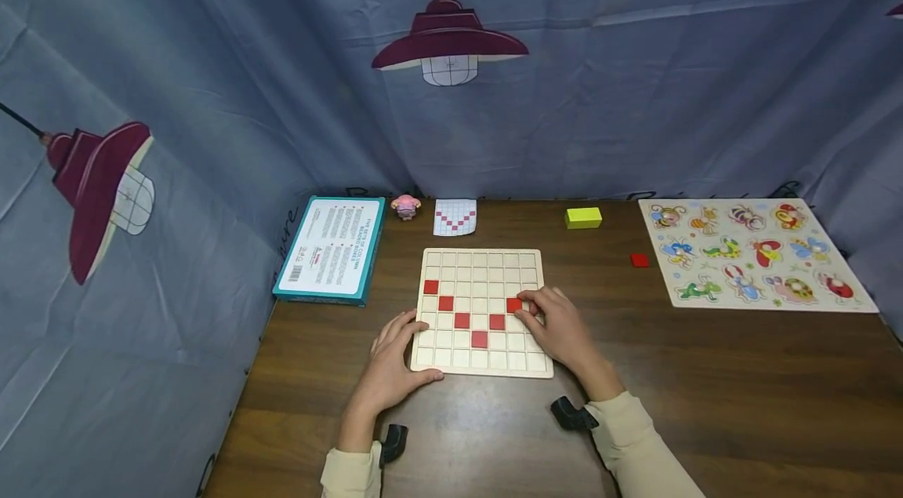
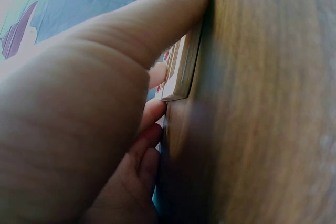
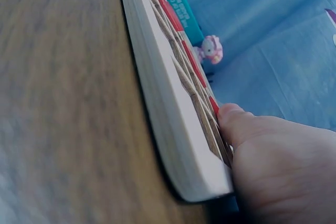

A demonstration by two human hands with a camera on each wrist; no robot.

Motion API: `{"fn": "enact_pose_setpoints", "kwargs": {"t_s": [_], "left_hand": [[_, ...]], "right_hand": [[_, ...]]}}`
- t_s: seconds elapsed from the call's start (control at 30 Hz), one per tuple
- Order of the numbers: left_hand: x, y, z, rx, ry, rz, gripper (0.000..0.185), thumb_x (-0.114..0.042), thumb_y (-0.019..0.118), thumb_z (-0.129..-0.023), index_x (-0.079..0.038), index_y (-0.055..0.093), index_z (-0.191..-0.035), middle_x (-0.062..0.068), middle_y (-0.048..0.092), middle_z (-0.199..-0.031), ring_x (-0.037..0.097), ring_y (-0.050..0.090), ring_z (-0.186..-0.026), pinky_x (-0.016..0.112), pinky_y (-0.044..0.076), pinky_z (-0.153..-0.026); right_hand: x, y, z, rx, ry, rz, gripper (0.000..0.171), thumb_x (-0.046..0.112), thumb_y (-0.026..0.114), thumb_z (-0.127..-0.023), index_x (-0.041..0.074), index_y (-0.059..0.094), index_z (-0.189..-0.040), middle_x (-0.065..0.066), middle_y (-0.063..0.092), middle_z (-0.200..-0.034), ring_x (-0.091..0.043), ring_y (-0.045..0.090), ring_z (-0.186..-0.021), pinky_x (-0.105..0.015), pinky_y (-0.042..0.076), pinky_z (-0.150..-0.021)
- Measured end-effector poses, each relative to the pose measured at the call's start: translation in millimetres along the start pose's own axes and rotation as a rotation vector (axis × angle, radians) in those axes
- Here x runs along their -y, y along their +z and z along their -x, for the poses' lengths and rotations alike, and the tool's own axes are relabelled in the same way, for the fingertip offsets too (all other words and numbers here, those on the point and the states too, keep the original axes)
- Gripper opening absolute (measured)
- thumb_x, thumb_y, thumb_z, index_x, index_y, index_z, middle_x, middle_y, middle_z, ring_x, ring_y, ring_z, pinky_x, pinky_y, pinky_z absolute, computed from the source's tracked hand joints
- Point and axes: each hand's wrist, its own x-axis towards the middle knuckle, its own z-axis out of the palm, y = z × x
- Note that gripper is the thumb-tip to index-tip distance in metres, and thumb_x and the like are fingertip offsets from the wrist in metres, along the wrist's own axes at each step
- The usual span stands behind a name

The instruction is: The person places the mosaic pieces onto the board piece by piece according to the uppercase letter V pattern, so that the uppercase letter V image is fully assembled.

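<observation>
A pale wooden grid board [image 1: 455, 361] lies flat on the table, with several red square tiles [image 1: 462, 321] set in its cells along a V-shaped line. My left hand [image 1: 388, 365] rests at the board's near left corner, thumb along the front edge and fingers by the left side. In the left wrist view, fingertips [image 2: 157, 74] touch the board's edge. With thumb and index finger, my right hand [image 1: 560, 329] pinches the red tile [image 1: 514, 305] at the V's right end. The right wrist view shows the thumb at a tile [image 3: 214, 105]; the other fingers are hidden there.
Behind the board lie a pattern card [image 1: 455, 217], a small pink figurine [image 1: 405, 206] and a yellow-green block [image 1: 583, 218]. A teal-edged box [image 1: 328, 247] is at left. One loose red tile [image 1: 640, 260] lies beside the insect picture board [image 1: 758, 255] at right.
</observation>
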Motion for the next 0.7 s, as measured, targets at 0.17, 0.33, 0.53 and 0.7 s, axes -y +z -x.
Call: {"fn": "enact_pose_setpoints", "kwargs": {"t_s": [0.17, 0.33, 0.53, 0.7], "left_hand": [[-1.4, -0.4, -0.4, 0.004, -0.006, 0.007, 0.081, -0.046, 0.094, -0.068, -0.02, 0.059, -0.136, 0.006, 0.04, -0.161, 0.034, 0.03, -0.152, 0.072, 0.019, -0.118], [-1.3, -0.2, -0.5, 0.005, -0.002, 0.002, 0.081, -0.047, 0.093, -0.069, -0.02, 0.058, -0.137, 0.006, 0.04, -0.162, 0.034, 0.03, -0.152, 0.073, 0.019, -0.118], [-0.2, 0.3, -0.9, 0.007, 0.001, 0.001, 0.081, -0.047, 0.093, -0.069, -0.02, 0.058, -0.137, 0.006, 0.04, -0.162, 0.033, 0.029, -0.152, 0.072, 0.02, -0.118], [-0.3, 0.1, -0.6, 0.003, 0.004, 0.001, 0.08, -0.046, 0.093, -0.069, -0.02, 0.058, -0.137, 0.006, 0.04, -0.162, 0.033, 0.03, -0.152, 0.069, 0.021, -0.119]], "right_hand": [[0, 1, -1, -0.006, 0.001, 0.007, 0.029, 0.024, 0.08, -0.089, 0.01, 0.075, -0.114, 0.007, 0.054, -0.079, -0.011, 0.044, -0.08, -0.025, 0.037, -0.067], [0, 0, -1, -0.023, 0.001, -0.007, 0.029, 0.022, 0.081, -0.088, 0.009, 0.076, -0.113, 0.007, 0.054, -0.077, -0.01, 0.042, -0.076, -0.025, 0.035, -0.064], [0, -2, 0, -0.009, 0.002, -0.008, 0.036, 0.023, 0.082, -0.087, 0.007, 0.075, -0.118, 0.007, 0.053, -0.077, -0.01, 0.042, -0.077, -0.025, 0.034, -0.065], [-10, -6, -1, -0.104, -0.012, -0.043, 0.041, 0.019, 0.083, -0.086, 0.003, 0.072, -0.121, 0.002, 0.055, -0.08, -0.011, 0.044, -0.075, -0.026, 0.037, -0.065]]}}
